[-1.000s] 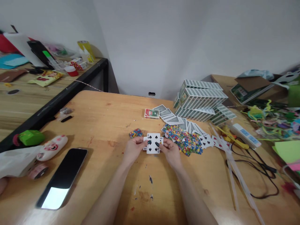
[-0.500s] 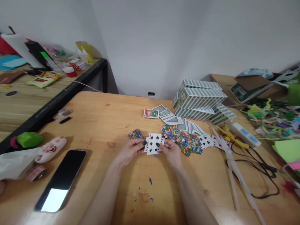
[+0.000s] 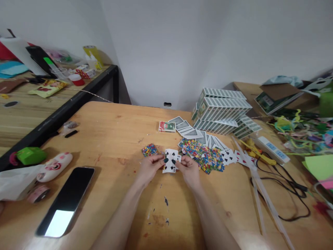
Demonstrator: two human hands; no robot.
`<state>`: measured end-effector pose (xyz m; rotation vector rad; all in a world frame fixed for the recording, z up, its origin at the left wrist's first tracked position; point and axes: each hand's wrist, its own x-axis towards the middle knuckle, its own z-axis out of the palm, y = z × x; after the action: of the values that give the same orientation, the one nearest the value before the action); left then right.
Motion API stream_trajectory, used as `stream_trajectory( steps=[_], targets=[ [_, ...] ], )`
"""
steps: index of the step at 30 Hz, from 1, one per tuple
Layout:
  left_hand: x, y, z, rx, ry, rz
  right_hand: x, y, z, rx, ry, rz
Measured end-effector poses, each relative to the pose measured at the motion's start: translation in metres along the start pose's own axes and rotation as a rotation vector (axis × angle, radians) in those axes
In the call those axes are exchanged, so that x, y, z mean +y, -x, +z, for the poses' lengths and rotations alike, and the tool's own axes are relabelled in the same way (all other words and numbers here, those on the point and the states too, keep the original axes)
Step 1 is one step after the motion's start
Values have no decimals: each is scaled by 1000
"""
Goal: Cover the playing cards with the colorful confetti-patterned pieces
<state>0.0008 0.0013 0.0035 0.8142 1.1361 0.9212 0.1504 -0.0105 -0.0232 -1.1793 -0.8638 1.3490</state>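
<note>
Two or more playing cards (image 3: 170, 166) are held upright between my hands over the middle of the table, a six of spades in front and the corner of a king showing behind it. My left hand (image 3: 151, 168) pinches their left edge with the thumb on the face. On the right edge, my right hand (image 3: 190, 171) grips them the same way. A small stack of colourful-patterned cards (image 3: 150, 149) lies just beyond my left hand. Past my right hand spreads a heap of the same colourful cards (image 3: 204, 154), with face-up clubs (image 3: 228, 156) at its right end.
Grey-backed cards (image 3: 192, 133) fan out by a red-and-green card box (image 3: 167, 126). Stacked card boxes (image 3: 223, 109) stand at the back right. A phone (image 3: 66, 201) lies front left. Clear plastic strips (image 3: 256, 184), a power strip (image 3: 273, 149) and black cable (image 3: 293, 184) lie right.
My left hand has shifted slightly right, toward my right hand. The held cards sit closer together, with less of the rear card showing on the left.
</note>
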Motion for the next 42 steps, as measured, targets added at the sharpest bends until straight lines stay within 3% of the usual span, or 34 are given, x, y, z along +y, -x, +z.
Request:
stream_trajectory(
  steps=[19,32,42],
  targets=[
    [-3,-1,5,148,58,-78,-5,2,-8,-54,-60,78],
    [-24,2,24,342,-477,375,-6,3,-5,-80,1,96],
    [-25,1,25,383,-651,381,-10,5,-4,-74,-43,107]
  ],
)
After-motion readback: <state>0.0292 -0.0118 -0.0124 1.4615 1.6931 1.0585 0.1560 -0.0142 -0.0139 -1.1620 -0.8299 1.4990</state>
